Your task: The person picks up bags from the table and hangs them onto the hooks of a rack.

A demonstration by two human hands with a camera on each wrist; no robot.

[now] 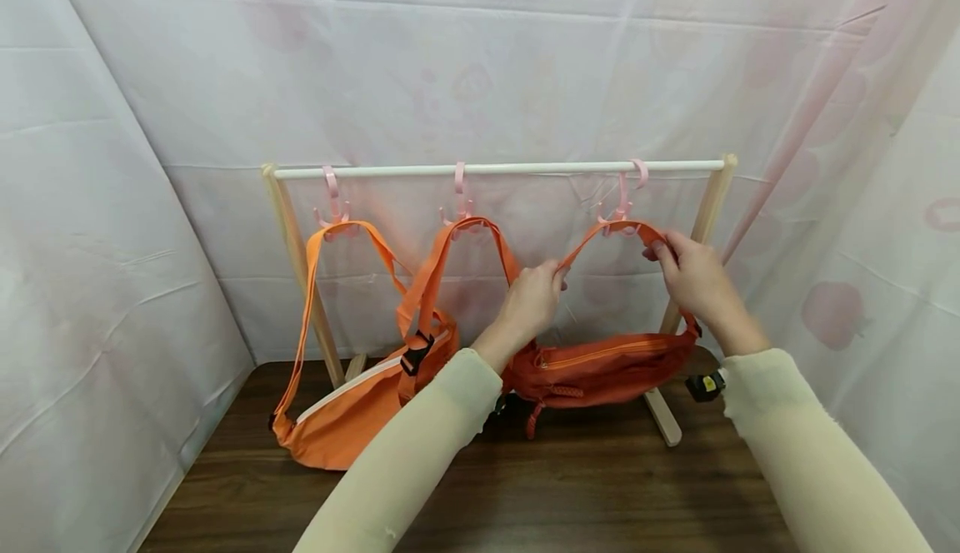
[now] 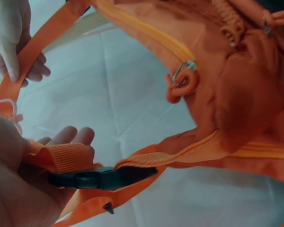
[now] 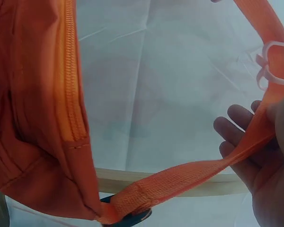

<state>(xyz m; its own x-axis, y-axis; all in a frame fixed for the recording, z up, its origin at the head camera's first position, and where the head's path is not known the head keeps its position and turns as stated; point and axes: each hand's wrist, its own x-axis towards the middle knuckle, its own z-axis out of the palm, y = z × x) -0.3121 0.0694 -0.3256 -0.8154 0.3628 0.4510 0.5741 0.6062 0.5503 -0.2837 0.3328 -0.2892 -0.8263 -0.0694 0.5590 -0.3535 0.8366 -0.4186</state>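
Note:
A dark orange waist bag (image 1: 607, 366) hangs low at the right of the rack, its strap (image 1: 645, 227) raised to a pink hook (image 1: 623, 195). To the left of that hook, my left hand (image 1: 527, 299) grips the strap; a black buckle (image 2: 85, 179) lies by its palm in the left wrist view. My right hand (image 1: 697, 274) pinches the strap on the other side, thumb against fingers. In the right wrist view, prongs of the hook (image 3: 274, 78) overlap the strap above the right hand (image 3: 274, 165). Whether the strap's weight rests on the hook I cannot tell.
Two other orange bags hang from pink hooks: a light orange bag (image 1: 348, 428) at left and one whose strap (image 1: 431, 274) loops over the middle hook (image 1: 460, 195). A white rail (image 1: 525, 168) joins wooden posts. A black tape measure (image 1: 705, 386) is near the right post.

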